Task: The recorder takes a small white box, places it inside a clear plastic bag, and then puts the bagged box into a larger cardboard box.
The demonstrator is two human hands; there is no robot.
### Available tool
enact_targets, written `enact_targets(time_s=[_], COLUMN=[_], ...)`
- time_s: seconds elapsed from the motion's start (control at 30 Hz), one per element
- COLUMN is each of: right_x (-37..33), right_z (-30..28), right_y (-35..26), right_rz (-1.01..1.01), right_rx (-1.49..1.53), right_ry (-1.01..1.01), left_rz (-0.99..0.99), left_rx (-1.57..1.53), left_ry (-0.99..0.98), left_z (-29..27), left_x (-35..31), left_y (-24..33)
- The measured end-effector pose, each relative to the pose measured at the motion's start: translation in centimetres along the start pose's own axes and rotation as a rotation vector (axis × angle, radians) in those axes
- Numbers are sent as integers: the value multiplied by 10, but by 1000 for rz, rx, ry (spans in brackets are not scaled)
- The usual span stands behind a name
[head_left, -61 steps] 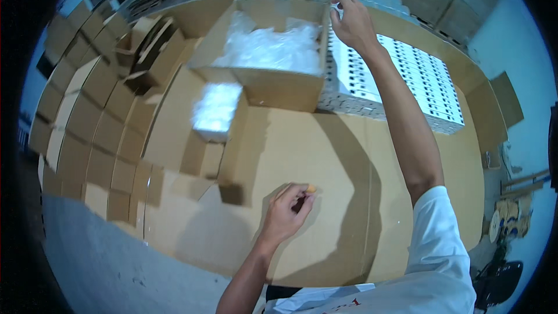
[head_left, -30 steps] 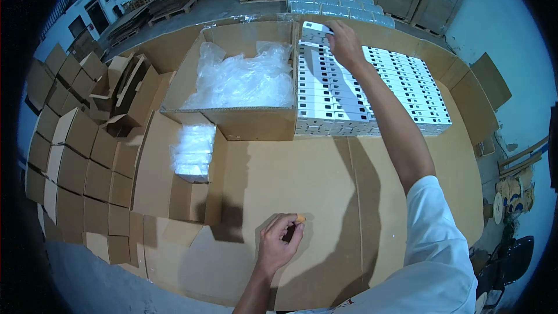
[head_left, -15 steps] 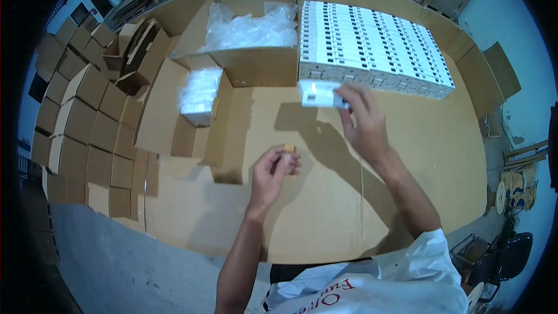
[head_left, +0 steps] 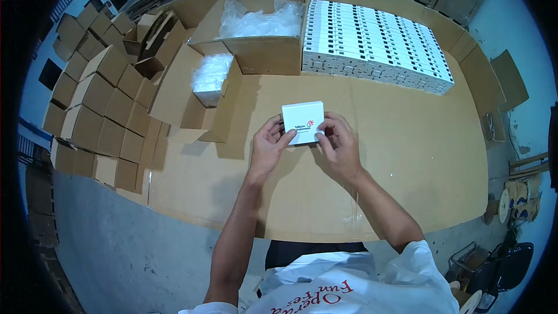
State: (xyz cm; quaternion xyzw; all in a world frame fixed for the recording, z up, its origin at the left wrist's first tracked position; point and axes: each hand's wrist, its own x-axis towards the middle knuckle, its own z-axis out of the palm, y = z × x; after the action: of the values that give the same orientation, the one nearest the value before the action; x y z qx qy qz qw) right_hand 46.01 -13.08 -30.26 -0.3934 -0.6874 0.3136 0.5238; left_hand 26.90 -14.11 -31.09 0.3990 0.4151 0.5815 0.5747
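A small flat white box [head_left: 302, 117] with a red and dark print faces up between my hands above the cardboard-covered table. My left hand [head_left: 269, 144] grips its left edge, thumb on the front lower corner. On the right edge, my right hand [head_left: 339, 146] pinches the same box with thumb and fingers. Its underside is hidden. Ahead and left stands an open narrow carton [head_left: 224, 117], partly filled with white boxes in clear wrap [head_left: 210, 77]. Whether the small orange item seen earlier is still in my left hand cannot be made out.
A large open carton [head_left: 268, 57] at the back holds clear plastic bags [head_left: 258, 22]. To its right lies a tight block of white boxes [head_left: 372, 43]. Several brown cartons [head_left: 96, 102] are stacked on the left. Cardboard walls [head_left: 465, 46] edge the table's far side.
My right hand has brought the white box down and nearer, tilted so its printed face shows. My left hand has moved up and taken hold of it too. The orange item has gone from sight.
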Motion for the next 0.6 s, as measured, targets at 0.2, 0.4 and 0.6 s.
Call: enact_targets(time_s=[0.2, 0.4, 0.6], right_x=[4, 16, 20], right_z=[-16, -28, -34], right_y=[24, 31, 35], right_rz=[169, 90, 110], right_rx=[98, 85, 73], right_ry=[57, 84, 12], left_rz=[233, 290, 236], left_rx=[224, 294, 415], left_ry=[10, 122, 160], left_z=[12, 32, 41], left_x=[12, 37, 39], left_y=[-15, -24, -24])
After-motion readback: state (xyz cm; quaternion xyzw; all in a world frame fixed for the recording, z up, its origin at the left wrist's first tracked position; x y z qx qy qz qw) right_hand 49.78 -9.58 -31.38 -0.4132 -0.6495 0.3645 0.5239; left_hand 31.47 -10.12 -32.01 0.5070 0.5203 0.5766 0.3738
